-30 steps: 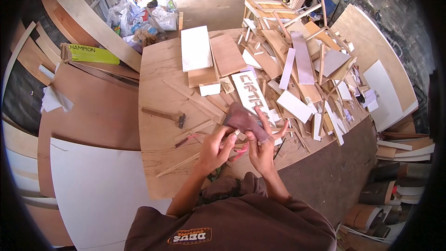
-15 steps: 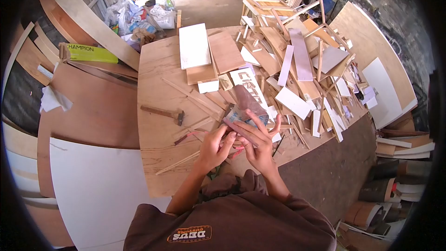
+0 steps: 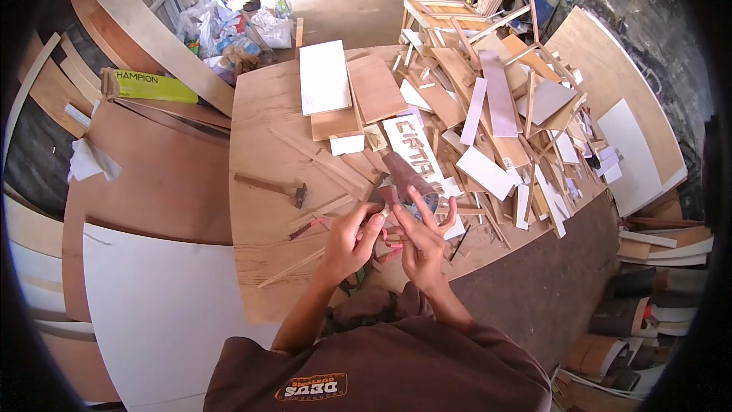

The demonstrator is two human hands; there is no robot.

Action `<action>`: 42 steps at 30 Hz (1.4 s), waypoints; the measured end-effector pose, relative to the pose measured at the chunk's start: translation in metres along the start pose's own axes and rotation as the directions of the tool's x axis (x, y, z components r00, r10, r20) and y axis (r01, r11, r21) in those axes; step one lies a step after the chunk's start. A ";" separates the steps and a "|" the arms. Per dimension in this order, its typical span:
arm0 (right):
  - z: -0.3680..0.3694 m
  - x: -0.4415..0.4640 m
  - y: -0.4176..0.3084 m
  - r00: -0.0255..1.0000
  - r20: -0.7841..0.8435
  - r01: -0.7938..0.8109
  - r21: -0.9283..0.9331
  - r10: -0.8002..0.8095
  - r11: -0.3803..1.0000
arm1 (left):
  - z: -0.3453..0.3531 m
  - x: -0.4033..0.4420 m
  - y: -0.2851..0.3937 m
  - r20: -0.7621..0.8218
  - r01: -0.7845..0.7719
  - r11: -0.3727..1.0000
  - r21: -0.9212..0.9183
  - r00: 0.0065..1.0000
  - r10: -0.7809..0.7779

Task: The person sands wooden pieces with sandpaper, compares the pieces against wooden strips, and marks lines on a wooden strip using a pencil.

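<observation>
Head view: a small pale piece is apparently being sanded with a brown sheet.
Over the surface, it is being pinched by the left hand, tip facing the sheet, long axis mostly hidden; the forward-slanting sheet is being clamped by the right hand. For another stroke, firm pinching is seemingly being required.

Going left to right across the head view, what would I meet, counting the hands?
Yellow-green CHAMPION piece → hammer → left hand → right hand → long mauve plank → big plywood sheet by the wall.
</observation>
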State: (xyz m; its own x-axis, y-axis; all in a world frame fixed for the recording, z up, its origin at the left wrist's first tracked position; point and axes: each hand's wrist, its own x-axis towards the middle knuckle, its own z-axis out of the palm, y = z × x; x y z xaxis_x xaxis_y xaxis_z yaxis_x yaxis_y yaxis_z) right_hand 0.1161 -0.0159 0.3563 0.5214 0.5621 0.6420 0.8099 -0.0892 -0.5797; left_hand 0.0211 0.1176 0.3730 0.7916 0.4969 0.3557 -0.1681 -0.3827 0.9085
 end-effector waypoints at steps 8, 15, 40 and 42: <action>0.000 0.013 -0.009 0.992 0.116 0.052 0.045 -0.057 0.998 | -0.006 0.006 -0.018 -0.021 -0.054 0.998 0.043 0.998 0.055; -0.008 0.026 -0.004 0.982 0.175 0.076 0.019 -0.078 0.997 | 0.003 0.005 -0.010 0.020 -0.061 0.995 0.075 0.998 0.060; -0.016 0.034 -0.010 0.956 0.277 0.056 0.146 -0.096 0.988 | -0.006 -0.001 -0.028 -0.034 -0.183 0.955 0.232 0.980 0.196; -0.007 0.044 -0.004 0.947 0.305 0.053 0.157 -0.099 0.986 | -0.003 -0.002 -0.031 0.038 -0.186 0.929 0.321 0.982 0.184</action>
State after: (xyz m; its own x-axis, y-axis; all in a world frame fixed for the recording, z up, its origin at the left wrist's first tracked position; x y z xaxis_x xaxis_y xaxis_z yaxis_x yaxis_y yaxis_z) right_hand 0.1380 0.0035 0.3904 0.3316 0.7921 0.5125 0.7839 0.0710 -0.6168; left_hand 0.0232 0.1306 0.3450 0.7689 0.3883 0.5080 -0.1146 -0.6980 0.7069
